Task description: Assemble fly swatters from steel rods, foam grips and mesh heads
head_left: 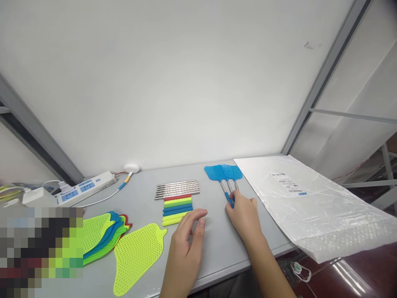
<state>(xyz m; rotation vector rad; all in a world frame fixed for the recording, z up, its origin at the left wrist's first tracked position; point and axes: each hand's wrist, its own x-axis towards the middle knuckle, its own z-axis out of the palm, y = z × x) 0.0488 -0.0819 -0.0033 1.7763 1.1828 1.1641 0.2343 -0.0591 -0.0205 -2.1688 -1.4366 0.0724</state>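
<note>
Blue fly swatters [217,172] with metal shafts lie side by side at the back right, heads overlapping. My right hand [245,217] is closed around the handle end of one of them and hides part of the handles. My left hand [187,246] hovers near the table's front, fingers curved and thumb apart, holding nothing. Just beyond it is a row of red, yellow, green and blue handle grips [178,209]. Behind these lie several silver metal rods [177,189]. A loose yellow-green swatter head [139,256] rests left of my left hand.
More swatter heads [99,236] in yellow, blue, green and red are stacked at the left. A white bubble mailer [297,198] covers the right side, overhanging the front edge. Power strips [87,188] and cables stand at the back left. A white wall panel [186,82] rises behind the table.
</note>
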